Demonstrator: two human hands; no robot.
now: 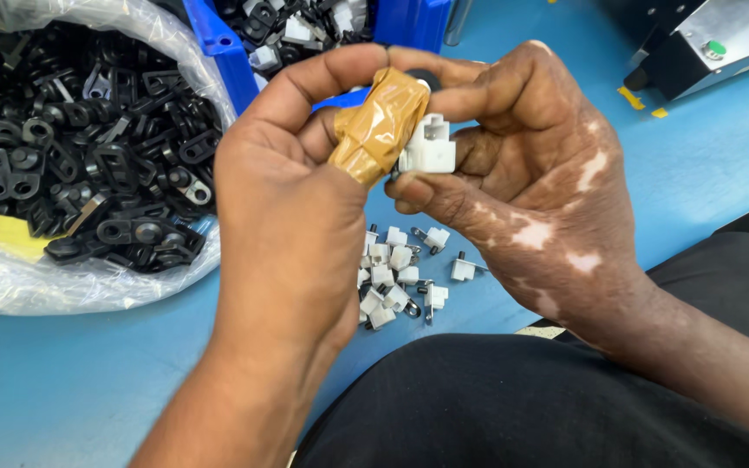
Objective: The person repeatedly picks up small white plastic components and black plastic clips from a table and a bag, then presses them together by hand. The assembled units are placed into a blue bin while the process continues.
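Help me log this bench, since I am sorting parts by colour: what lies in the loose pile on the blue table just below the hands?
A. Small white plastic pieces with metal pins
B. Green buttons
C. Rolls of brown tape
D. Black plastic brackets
A: the pile of small white pieces lies on the blue table below the hands; the black parts sit in the clear bag.

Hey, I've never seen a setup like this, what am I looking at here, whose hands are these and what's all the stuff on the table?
This is one picture from a camera worn on a person's head, looking down at their own two bare hands. The left hand, its thumb wrapped in brown tape, and the right hand together hold a small white plastic part. Below lies a little pile of similar white parts on a blue table. At left, a clear bag holds black parts; a blue bin stands behind.
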